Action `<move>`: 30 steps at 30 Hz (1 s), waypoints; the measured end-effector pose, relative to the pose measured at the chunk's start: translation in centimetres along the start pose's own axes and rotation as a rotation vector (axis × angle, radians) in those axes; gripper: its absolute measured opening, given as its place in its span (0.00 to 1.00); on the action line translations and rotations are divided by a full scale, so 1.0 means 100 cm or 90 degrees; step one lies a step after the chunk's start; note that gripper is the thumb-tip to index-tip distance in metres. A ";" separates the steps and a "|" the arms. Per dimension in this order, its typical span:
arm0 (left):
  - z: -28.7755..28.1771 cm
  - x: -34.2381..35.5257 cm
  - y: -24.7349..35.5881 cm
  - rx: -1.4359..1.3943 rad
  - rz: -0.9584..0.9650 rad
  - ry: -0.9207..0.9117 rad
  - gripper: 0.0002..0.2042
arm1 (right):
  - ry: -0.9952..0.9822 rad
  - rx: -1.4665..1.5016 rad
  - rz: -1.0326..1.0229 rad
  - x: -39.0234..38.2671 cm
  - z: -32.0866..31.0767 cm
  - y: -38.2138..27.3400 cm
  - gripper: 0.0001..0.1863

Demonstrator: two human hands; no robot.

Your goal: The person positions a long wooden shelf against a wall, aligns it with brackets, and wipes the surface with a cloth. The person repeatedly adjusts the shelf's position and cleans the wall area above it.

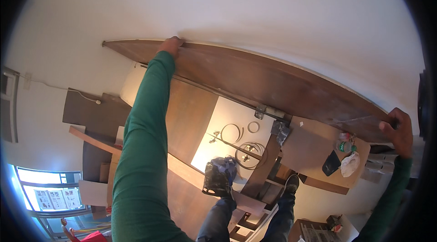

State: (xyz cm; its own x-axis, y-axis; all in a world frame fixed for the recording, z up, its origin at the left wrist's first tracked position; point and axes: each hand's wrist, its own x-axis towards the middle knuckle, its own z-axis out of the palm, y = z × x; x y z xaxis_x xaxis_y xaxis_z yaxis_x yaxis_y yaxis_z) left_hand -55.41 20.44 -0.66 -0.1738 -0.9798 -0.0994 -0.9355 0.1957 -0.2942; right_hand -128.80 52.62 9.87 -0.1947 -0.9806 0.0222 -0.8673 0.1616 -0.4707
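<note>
A long brown board (pixel 273 83) lies along the white wall (pixel 250 10), its pale upper edge against the wall. My left hand (pixel 171 47) is closed over that edge toward the board's left part, with the arm in a green sleeve. My right hand (pixel 397 130) grips the same edge near the right end, fingers bent round it. Below the board, a white panel (pixel 205 151) carries coiled strips (pixel 231 133) and small metal fittings (pixel 214 136). My shoes (pixel 216 180) show among the panels beneath me.
At right, a tan sheet (pixel 309 142) holds a green bottle (pixel 344 146), white bag (pixel 349 163) and dark pouch (pixel 331 163). Leaning boards (pixel 91 105) and a cord (pixel 73 89) are at left. A co-worker in red (pixel 93 237) is by the window (pixel 45 176).
</note>
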 end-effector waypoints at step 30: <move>-0.018 -0.032 0.075 -0.050 -0.033 0.041 0.22 | -0.111 0.058 0.035 -0.001 -0.039 0.031 0.21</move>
State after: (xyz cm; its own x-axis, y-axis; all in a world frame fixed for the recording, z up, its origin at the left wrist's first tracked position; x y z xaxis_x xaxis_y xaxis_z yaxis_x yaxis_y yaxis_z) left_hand -62.43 24.94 -0.86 -0.1410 -0.9897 -0.0241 -0.9644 0.1428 -0.2225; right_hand -133.27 53.64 11.90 -0.1514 -0.9763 -0.1543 -0.8108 0.2120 -0.5456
